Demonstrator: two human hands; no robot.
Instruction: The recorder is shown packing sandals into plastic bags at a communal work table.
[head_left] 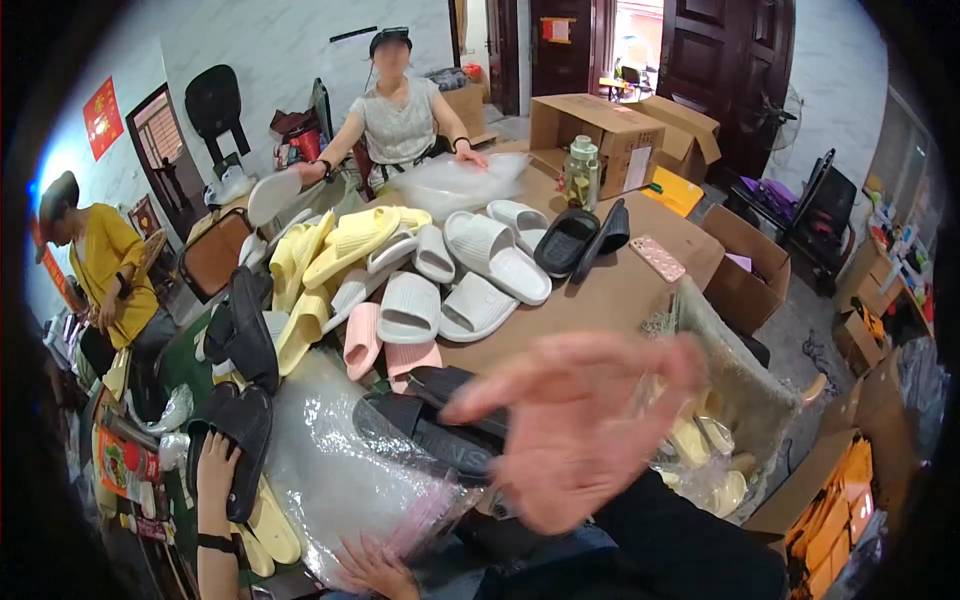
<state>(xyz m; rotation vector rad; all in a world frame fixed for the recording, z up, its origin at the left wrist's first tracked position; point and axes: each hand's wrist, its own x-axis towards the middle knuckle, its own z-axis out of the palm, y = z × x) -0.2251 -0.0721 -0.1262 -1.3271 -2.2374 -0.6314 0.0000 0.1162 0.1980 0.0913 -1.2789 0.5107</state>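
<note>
Table slippers partly hidden behind blurred right hand.

Wearer's body, head view: two bare hands, dark clothing below

Right hand large and motion-blurred, no ring or glove seen; left hand bare at lower edge; black garment with a blue denim-like patch beside it fills the bottom of the frame

Place: a small home-run packing workshop for slippers.
Counter: heaped with loose slippers in white, yellow, pink and black.
Packing: clear plastic bags, open cardboard boxes at the far edge.
People: a seated worker across it.
</note>
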